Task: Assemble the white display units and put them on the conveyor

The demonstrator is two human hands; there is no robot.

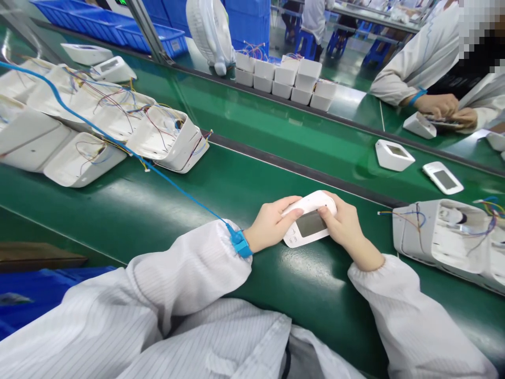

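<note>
Between my two hands is a white device front cover (292, 236) with a grey rectangular screen and a few small button marks near its lower left end. My left hand (272, 220) grips its left edge, thumb on the face. Around the right end my right hand (344, 218) is closed, its thumb pressing beside the screen. The cover is held tilted just over the green bench (221, 195). A blue wrist strap (240, 243) with a blue cord circles my left wrist. The fingers behind the cover are hidden.
White housings with loose wires (169, 137) crowd the left; more housings (418, 231) stand at right. Beyond the dark rail, a green belt carries a white unit (394, 155) and another cover (442, 178). A co-worker's hands (445, 108) work across. The blue cord (177, 187) crosses the bench.
</note>
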